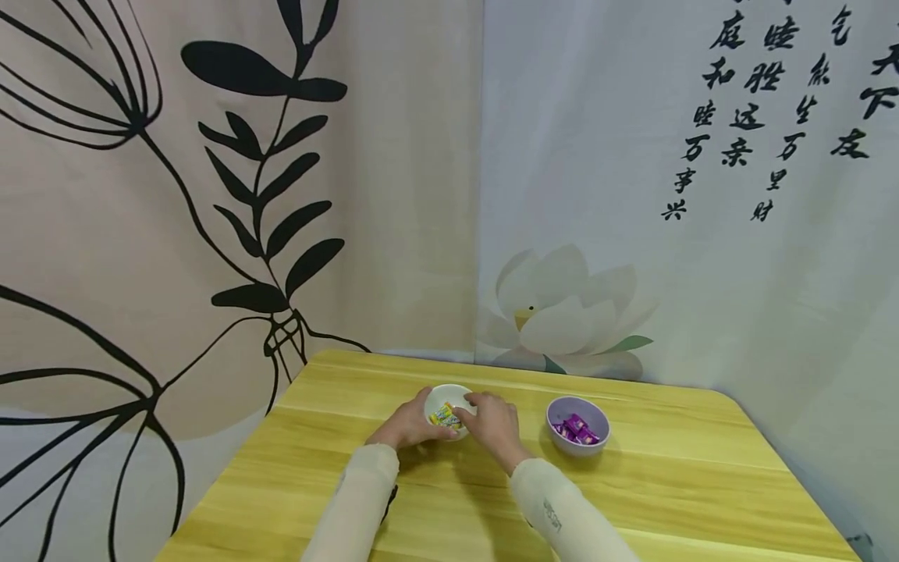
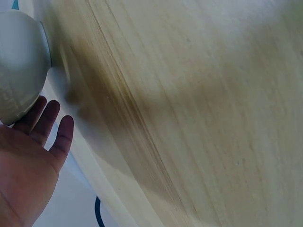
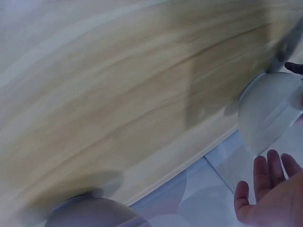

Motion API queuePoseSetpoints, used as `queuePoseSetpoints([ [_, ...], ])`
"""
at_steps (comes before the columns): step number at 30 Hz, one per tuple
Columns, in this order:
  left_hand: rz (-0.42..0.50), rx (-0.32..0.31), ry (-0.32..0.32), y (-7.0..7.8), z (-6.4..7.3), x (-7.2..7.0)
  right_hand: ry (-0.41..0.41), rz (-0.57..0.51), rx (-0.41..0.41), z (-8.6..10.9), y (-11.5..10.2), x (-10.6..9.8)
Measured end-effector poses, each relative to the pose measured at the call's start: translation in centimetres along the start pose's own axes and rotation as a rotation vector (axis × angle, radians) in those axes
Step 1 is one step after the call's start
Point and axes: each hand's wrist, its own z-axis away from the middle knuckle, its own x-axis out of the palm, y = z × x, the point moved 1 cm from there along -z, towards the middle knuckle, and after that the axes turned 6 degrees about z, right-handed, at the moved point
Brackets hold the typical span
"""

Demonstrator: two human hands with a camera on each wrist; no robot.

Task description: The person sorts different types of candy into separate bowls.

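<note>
My left hand (image 1: 410, 423) grips a small white bowl (image 1: 449, 393) by its left side; the bowl tilts so its inside faces the head camera. Several yellow-wrapped candies (image 1: 444, 415) lie inside. At the bowl's right rim is my right hand (image 1: 497, 427), its thumb by the candies and its forefinger apart from the thumb near the rim. From the left wrist, the bowl's outer wall (image 2: 21, 61) shows above the fingers (image 2: 45, 120). In the right wrist view, loosely spread fingers (image 3: 262, 177) sit close below the bowl (image 3: 267, 111).
A purple bowl (image 1: 556, 404) stands on the wooden table (image 1: 674, 484), right of my right hand, with several purple-wrapped candies (image 1: 577, 428) in it. Behind the table's far edge hangs a printed curtain (image 1: 407, 195).
</note>
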Motion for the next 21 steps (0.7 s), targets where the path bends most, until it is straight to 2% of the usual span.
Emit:
queuePoseSetpoints([
  [6,-0.012,0.014,-0.008,0.1,-0.5,0.3,-0.002,-0.005,0.034,0.4,0.7,-0.6],
  [11,-0.029,-0.014,-0.016,0.0,-0.6,0.0,0.004,-0.007,0.045,0.6,1.3,-1.1],
  [15,-0.062,-0.042,-0.024,0.1,-0.4,-1.0,0.009,-0.006,0.033,0.8,1.5,-1.4],
  [21,-0.198,-0.112,-0.003,0.5,0.0,-2.8,0.046,0.009,0.018,1.0,3.1,-3.0],
])
